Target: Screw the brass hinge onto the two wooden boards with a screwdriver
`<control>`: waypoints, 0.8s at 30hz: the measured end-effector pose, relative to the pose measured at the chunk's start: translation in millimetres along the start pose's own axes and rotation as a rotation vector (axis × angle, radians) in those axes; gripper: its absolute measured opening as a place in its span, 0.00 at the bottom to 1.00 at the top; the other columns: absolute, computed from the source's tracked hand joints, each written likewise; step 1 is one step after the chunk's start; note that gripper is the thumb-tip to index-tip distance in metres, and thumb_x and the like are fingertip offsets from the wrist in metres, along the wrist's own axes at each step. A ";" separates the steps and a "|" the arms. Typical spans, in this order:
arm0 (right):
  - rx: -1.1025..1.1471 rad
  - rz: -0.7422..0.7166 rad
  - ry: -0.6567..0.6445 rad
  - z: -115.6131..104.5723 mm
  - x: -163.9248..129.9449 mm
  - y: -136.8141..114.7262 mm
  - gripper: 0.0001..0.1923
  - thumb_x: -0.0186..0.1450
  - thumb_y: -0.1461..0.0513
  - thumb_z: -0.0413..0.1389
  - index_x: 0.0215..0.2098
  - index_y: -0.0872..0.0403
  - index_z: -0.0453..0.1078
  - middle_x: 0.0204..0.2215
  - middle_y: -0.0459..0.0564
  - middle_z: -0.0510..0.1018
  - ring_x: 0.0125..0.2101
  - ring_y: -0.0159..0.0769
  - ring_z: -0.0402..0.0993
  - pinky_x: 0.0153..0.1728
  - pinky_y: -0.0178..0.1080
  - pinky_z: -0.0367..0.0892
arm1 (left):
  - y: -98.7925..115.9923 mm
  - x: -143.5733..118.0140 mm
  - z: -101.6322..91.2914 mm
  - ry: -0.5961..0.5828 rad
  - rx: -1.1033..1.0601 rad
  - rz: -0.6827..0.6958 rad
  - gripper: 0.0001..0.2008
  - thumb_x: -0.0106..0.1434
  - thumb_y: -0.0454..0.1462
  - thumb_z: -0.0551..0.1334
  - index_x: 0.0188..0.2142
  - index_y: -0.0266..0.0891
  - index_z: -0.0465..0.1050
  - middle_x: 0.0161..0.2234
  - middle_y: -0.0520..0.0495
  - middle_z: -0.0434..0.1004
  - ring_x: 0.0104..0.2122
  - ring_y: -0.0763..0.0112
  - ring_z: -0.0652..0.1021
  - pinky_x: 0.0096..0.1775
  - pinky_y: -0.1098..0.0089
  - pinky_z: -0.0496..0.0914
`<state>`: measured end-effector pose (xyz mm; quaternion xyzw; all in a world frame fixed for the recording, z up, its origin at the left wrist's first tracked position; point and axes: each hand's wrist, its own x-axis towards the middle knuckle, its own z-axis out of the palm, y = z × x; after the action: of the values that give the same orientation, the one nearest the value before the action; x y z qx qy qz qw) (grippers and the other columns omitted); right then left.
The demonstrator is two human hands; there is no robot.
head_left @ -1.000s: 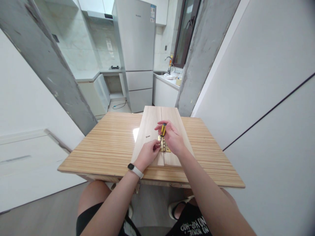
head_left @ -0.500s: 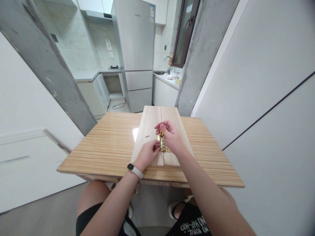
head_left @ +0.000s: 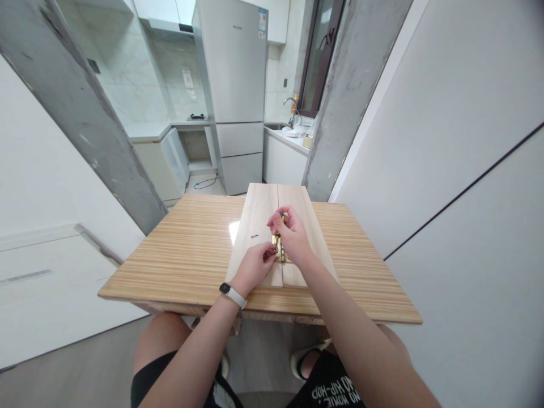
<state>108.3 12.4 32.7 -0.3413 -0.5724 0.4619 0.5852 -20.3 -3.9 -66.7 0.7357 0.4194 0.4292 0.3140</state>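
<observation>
**Screwdriver held upright over a brass hinge**

The right hand [head_left: 292, 238] is clenched around a yellow-handled screwdriver [head_left: 281, 217], its long axis near vertical, tip pointing down at the brass hinge [head_left: 280, 252]. The hinge spans the seam between two pale boards [head_left: 259, 212] on the striped table [head_left: 187, 255]. The left hand [head_left: 254, 266] pinches at the hinge's left edge; what it grips is hidden. A loose screw [head_left: 254, 236] lies on the left board.

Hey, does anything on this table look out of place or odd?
One loose screw lies alone on the left board, apart from the brass hinge both hands work at. Otherwise nothing stands out.
</observation>
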 end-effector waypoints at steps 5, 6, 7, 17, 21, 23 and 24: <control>0.027 0.053 -0.062 -6.7 -0.9 -4.7 0.25 0.72 0.40 0.48 0.47 0.49 0.71 0.32 0.49 0.77 0.29 0.36 0.71 0.32 0.39 0.69 | 1.1 0.2 -0.1 -0.013 -0.016 -0.012 0.10 0.65 0.29 0.62 0.43 0.40 0.78 0.37 0.47 0.83 0.37 0.67 0.81 0.41 0.68 0.75; 0.042 0.050 -0.047 -7.8 -0.3 -4.8 0.24 0.72 0.40 0.50 0.44 0.49 0.72 0.32 0.48 0.76 0.30 0.36 0.71 0.32 0.39 0.68 | 1.0 0.1 -0.2 -0.015 -0.022 -0.014 0.10 0.65 0.29 0.62 0.44 0.40 0.78 0.38 0.47 0.83 0.37 0.67 0.81 0.41 0.68 0.75; 0.057 0.042 -0.029 -8.6 0.6 -4.5 0.22 0.71 0.41 0.52 0.42 0.50 0.72 0.31 0.48 0.76 0.30 0.35 0.71 0.32 0.38 0.68 | 0.8 0.0 -0.4 -0.014 -0.029 -0.016 0.10 0.65 0.29 0.62 0.44 0.40 0.78 0.38 0.47 0.83 0.37 0.67 0.82 0.41 0.68 0.75; 0.120 0.039 0.121 -1.2 6.1 0.6 0.19 0.65 0.45 0.63 0.36 0.51 0.72 0.31 0.46 0.78 0.30 0.33 0.74 0.32 0.36 0.67 | -1.7 1.5 -4.9 -0.008 -0.079 -0.029 0.12 0.66 0.30 0.60 0.46 0.39 0.78 0.41 0.46 0.84 0.40 0.67 0.82 0.43 0.68 0.75; 0.113 0.032 0.124 1.6 5.0 3.2 0.18 0.65 0.47 0.64 0.37 0.52 0.71 0.31 0.46 0.78 0.30 0.33 0.75 0.33 0.36 0.68 | 0.6 1.5 -4.6 -0.037 -0.068 -0.027 0.10 0.67 0.31 0.60 0.45 0.39 0.78 0.39 0.47 0.83 0.37 0.68 0.81 0.40 0.69 0.74; 0.107 0.022 0.126 2.0 4.6 4.7 0.18 0.65 0.47 0.64 0.37 0.52 0.71 0.31 0.46 0.78 0.29 0.32 0.75 0.33 0.36 0.68 | 2.3 1.4 -4.6 -0.048 -0.065 -0.033 0.09 0.67 0.31 0.61 0.44 0.39 0.78 0.38 0.47 0.83 0.36 0.68 0.81 0.39 0.70 0.73; 0.106 0.018 0.130 2.0 4.2 5.4 0.18 0.65 0.47 0.64 0.37 0.52 0.70 0.31 0.45 0.78 0.29 0.32 0.75 0.32 0.36 0.69 | 3.1 1.3 -4.6 -0.049 -0.065 -0.035 0.09 0.67 0.32 0.61 0.44 0.39 0.78 0.38 0.47 0.84 0.36 0.68 0.81 0.39 0.70 0.73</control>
<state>105.1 17.8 29.4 -0.3442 -0.5048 0.4736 0.6344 -22.9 -3.6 -61.7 0.7280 0.4103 0.4189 0.3553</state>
